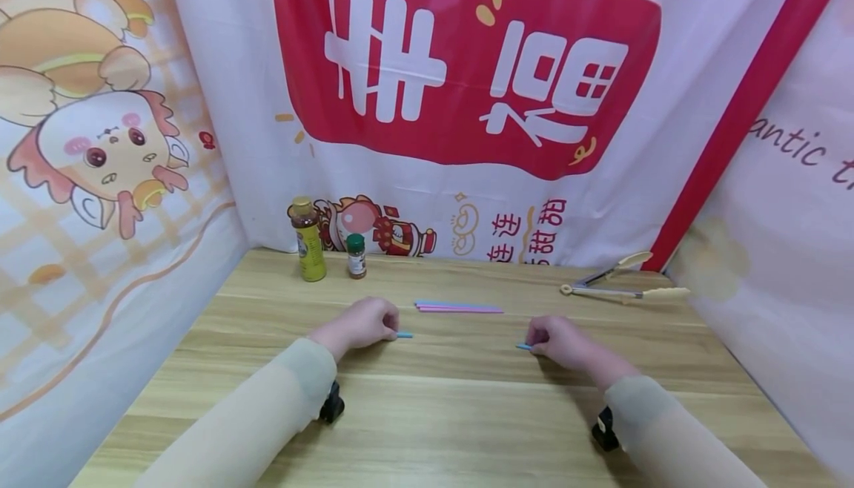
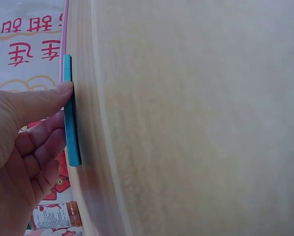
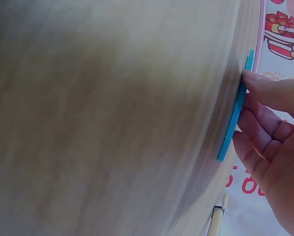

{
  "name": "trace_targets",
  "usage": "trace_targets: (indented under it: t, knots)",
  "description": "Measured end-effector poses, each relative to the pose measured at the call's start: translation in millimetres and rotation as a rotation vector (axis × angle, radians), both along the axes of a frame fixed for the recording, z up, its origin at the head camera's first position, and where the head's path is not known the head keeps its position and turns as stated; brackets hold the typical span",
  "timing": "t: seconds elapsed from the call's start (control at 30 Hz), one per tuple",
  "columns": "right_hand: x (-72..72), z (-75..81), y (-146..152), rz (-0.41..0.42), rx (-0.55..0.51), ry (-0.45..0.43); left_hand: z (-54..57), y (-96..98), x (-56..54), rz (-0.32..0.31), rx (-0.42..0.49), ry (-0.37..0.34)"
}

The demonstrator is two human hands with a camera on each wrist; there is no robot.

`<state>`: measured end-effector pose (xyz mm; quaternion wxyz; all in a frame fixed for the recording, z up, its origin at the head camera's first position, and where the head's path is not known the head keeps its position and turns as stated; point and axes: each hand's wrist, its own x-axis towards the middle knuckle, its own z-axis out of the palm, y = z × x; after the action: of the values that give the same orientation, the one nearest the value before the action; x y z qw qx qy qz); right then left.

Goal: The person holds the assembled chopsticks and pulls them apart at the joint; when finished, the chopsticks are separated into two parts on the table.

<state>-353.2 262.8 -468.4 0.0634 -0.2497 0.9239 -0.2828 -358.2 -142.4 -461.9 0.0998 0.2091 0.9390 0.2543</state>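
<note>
My left hand (image 1: pixel 363 322) is low over the wooden table, left of its middle. Between thumb and fingers it pinches a short, straight teal stick (image 2: pixel 71 123), with a line across it near the far end. On the other side my right hand (image 1: pixel 559 340) pinches a second teal stick (image 3: pixel 234 115) of much the same kind, close to the tabletop. Both sticks show only as short ends past the fingers in the head view. A wide gap lies between the hands. Behind it rest long, thin pink and bluish-purple sticks (image 1: pixel 460 308), side by side.
At the back left stand a yellow-labelled bottle (image 1: pixel 310 243) and a small green-capped jar (image 1: pixel 356 258). Metal tongs (image 1: pixel 610 291) with cream tips lie spread at the back right. Printed cloths (image 1: pixel 467 65) hang behind and beside the table (image 1: pixel 440 429).
</note>
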Motion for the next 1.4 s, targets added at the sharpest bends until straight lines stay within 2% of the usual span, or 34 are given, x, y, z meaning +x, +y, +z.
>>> trace_targets:
  t: [0.13,0.23,0.3,0.43,0.53,0.63,0.77,0.87,0.97,1.13,1.27,1.4]
  knots:
    - [0.3,-0.1,-1.6,-0.040,0.031,-0.015,-1.3,0.1,-1.7,-0.006,0.009,-0.002]
    - [-0.7,3.5,-4.2,-0.062,0.009,-0.042,0.7,1.8,-5.1,0.007,0.021,0.004]
    - [-6.2,8.2,-6.5,-0.055,-0.015,-0.036,6.4,5.7,-8.9,0.030,0.020,0.006]
    - [-23.3,28.4,-21.7,-0.049,-0.032,0.022,22.2,19.0,-20.5,0.052,0.018,0.031]
    - [-34.4,43.5,-42.1,-0.064,-0.015,0.060,31.9,33.3,-29.6,0.036,0.010,0.043]
    - [-42.2,47.1,-62.9,-0.070,-0.001,0.068,35.3,50.0,-38.4,0.010,-0.022,0.066]
    - [-49.8,36.3,-85.1,-0.065,-0.004,0.064,28.9,70.2,-47.9,-0.027,-0.071,0.137]
    - [-53.4,23.6,-97.3,-0.080,-0.036,0.041,21.0,81.4,-51.7,-0.022,-0.075,0.154]
    - [-55.4,12.0,-106.2,-0.091,-0.040,0.046,12.8,88.4,-53.2,-0.004,-0.057,0.140]
    - [-55.7,1.6,-114.4,-0.096,0.011,0.124,2.9,93.1,-53.4,0.015,-0.053,0.142]
    - [-55.1,-1.7,-116.8,-0.116,0.017,0.126,0.2,93.8,-52.1,0.039,-0.027,0.123]
    - [-54.8,-5.1,-117.5,-0.127,0.035,0.129,-0.9,94.0,-50.2,0.036,-0.019,0.123]
